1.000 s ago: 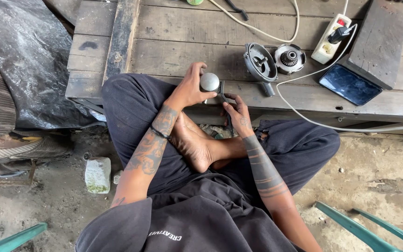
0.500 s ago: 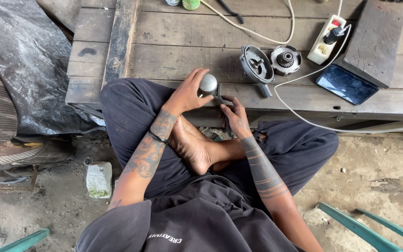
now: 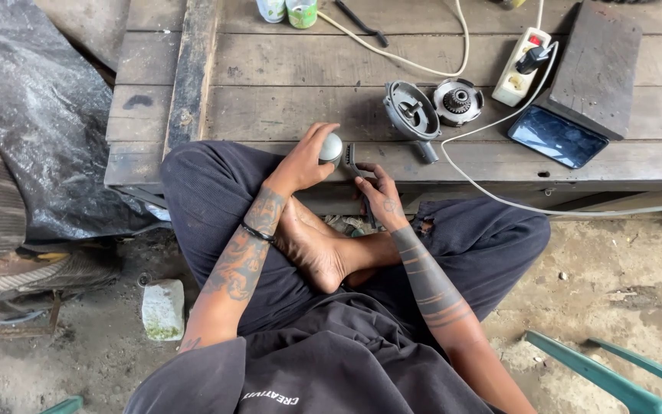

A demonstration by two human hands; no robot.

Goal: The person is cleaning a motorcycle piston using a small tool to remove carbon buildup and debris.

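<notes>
- Sitting cross-legged on the ground, we have a bare foot (image 3: 312, 249) tucked in our lap, just below both hands and just short of the bench (image 3: 285, 111).
- Our left hand (image 3: 304, 162) is wrapped around a small round grey metal part (image 3: 331, 147), fingers curled over its top; hand and part sit at the near edge of the bench.
- Our right hand (image 3: 381, 195) is closed on a dark tool (image 3: 352, 162) whose head points up toward the grey part and stands just beside it; we cannot tell whether the two touch.
- On the bench, just beyond the tool and to its right, lies a grey housing (image 3: 411, 115) with a short stub pointing toward us.
- Touching or nearly touching the housing's right side sits a round gear piece (image 3: 457, 100).
- Farther right on the bench lies a dark phone (image 3: 553, 136), with a flat dark block (image 3: 599, 65) just behind it.
- A white power strip (image 3: 521, 67) with a plug in it lies just beyond the gear piece; its cord (image 3: 492, 188) loops back along the bench's near edge.
- At the bench's far edge stand two cans (image 3: 287, 10), cut off by the frame.
</notes>
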